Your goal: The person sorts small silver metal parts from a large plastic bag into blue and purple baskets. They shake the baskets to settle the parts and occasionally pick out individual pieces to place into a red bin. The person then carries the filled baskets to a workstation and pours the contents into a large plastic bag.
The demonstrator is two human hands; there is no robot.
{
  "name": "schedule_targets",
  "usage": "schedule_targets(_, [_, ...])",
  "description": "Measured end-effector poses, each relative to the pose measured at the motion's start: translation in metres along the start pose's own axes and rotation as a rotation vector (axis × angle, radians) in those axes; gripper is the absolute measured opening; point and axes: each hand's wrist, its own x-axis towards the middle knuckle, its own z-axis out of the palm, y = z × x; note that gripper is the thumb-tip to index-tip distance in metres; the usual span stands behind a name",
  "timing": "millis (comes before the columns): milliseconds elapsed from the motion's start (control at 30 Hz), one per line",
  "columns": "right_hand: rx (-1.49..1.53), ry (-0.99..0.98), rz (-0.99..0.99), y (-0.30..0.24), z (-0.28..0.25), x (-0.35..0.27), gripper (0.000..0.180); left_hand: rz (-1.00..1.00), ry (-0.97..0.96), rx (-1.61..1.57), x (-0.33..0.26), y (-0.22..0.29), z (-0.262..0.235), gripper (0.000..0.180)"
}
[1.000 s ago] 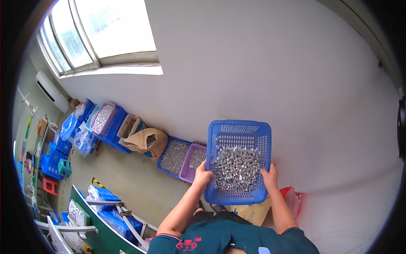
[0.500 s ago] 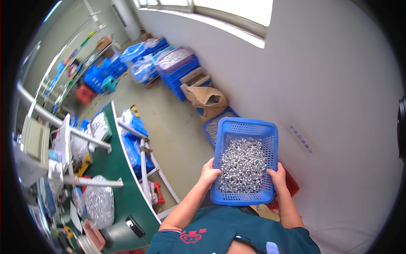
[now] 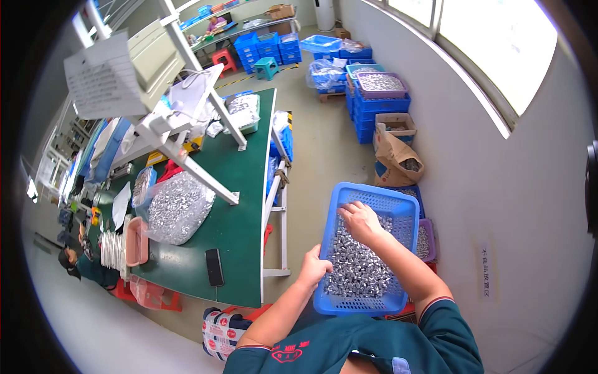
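A: Light?
B: Bright rm, daylight via window (image 3: 504, 56) upper R, totally blown out.
A: Focus?
B: Mostly OK; fisheye bends edges, blk vignette round rim, metal bits (image 3: 358, 265) glint.

Smooth plastic basket (image 3: 358, 306), shiny metal parts (image 3: 355, 268), glossy tabletop (image 3: 177, 267), creased matt paper sack (image 3: 393, 156), matt wall (image 3: 529, 249)

A dark-green shirt (image 3: 355, 333) bears a red emblem (image 3: 287, 354) and striped cuffs (image 3: 435, 303).
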Motion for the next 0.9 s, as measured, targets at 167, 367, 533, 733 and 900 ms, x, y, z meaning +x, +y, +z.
schedule_targets(167, [-0.077, -0.188, -0.064, -0.039, 0.06, 0.041, 0.019, 0.029, 0.069, -0.034, -0.023, 0.005, -0.05, 0.054])
schedule_targets(367, [-0.239, -0.283, -0.132, -0.091, 0.095, 0.074, 0.013, -0.012, 0.095, -0.12, -0.045, 0.029, -0.105, 0.053])
schedule_targets(533, [0.046, -0.196, 0.119, -0.112, 0.102, 0.099, 0.012, -0.011, 0.103, -0.121, -0.052, 0.033, -0.144, 0.058])
schedule_targets(733, [0.754, 0.053, 0.653, -0.099, 0.005, 0.069, 0.008, -0.007, 0.148, -0.124, -0.045, 0.034, -0.174, 0.047])
schedule_targets(900, [0.915, 0.298, 0.988, -0.051, -0.055, -0.066, 0.006, 0.005, 0.199, -0.21, -0.054, 0.044, -0.194, 0.057])
